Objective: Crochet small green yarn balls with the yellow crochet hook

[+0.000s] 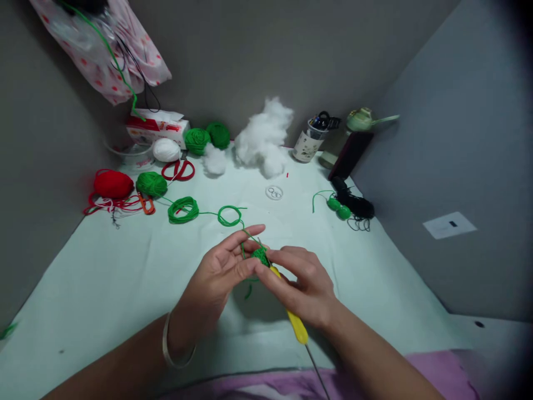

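My left hand (227, 264) pinches a small green crocheted piece (260, 255) between thumb and fingers. Its index finger is stretched out, with green yarn running over it from a loose coil (229, 215) on the table. In my right hand (303, 278) is a crochet hook with a yellow handle (296, 325); its thin tip meets the green piece, and a metal shaft sticks out behind. The right thumb and index finger also touch the edge of the piece. Beneath the hands dangles a short green yarn tail (249, 291).
At the left lie red yarn (113, 184), green yarn balls (151, 184), red-handled scissors (178, 170) and an orange cutter (146, 204). White stuffing (266, 139) is heaped at the back. A pen cup (308, 143), black yarn (356, 203) and green crocheted balls (338, 208) are at the right.
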Action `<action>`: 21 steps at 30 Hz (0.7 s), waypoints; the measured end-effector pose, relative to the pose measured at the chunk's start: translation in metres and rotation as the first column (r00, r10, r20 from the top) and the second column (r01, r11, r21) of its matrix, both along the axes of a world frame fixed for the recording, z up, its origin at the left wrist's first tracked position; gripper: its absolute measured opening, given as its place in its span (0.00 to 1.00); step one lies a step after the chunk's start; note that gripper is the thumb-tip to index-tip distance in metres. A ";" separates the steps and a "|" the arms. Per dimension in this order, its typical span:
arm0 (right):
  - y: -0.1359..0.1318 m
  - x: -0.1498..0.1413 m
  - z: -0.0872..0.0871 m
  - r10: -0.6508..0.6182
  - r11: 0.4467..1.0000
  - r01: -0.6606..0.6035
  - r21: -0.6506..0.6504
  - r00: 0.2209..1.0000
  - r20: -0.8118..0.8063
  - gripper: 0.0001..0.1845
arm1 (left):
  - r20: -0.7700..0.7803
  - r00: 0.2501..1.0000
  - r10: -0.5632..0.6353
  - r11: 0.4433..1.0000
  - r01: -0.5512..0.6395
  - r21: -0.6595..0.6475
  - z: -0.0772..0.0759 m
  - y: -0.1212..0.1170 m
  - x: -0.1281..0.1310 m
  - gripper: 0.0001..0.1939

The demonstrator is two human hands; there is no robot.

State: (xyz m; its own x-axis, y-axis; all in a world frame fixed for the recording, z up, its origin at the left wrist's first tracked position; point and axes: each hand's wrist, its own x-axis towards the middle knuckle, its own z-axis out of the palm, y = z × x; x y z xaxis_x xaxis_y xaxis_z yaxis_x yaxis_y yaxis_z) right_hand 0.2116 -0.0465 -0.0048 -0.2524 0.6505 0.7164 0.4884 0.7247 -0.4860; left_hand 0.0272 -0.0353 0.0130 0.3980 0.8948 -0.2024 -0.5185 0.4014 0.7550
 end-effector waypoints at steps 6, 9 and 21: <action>0.005 0.005 0.008 0.093 0.993 -0.096 -0.061 0.994 -0.062 0.18 | 0.168 0.964 -0.205 0.970 0.222 -0.095 -0.001 0.005 -0.004 0.24; 0.007 0.003 0.013 0.109 0.992 -0.102 0.069 0.989 -0.097 0.20 | 0.156 0.968 -0.194 0.976 0.206 -0.064 -0.004 0.010 -0.007 0.24; 0.015 0.006 0.022 0.135 0.951 -0.224 -0.215 0.922 -0.363 0.11 | -0.025 0.997 -0.077 0.997 0.077 -0.009 -0.001 0.026 -0.020 0.23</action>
State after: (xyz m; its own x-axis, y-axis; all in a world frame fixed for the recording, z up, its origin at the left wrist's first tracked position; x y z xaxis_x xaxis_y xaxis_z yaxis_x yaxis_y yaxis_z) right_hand 0.2179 -0.0316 0.0173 -0.1520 0.7843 0.6015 0.1346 0.6193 -0.7736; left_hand 0.0069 -0.0093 0.0117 0.4605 0.8600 -0.2199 -0.4667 0.4453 0.7641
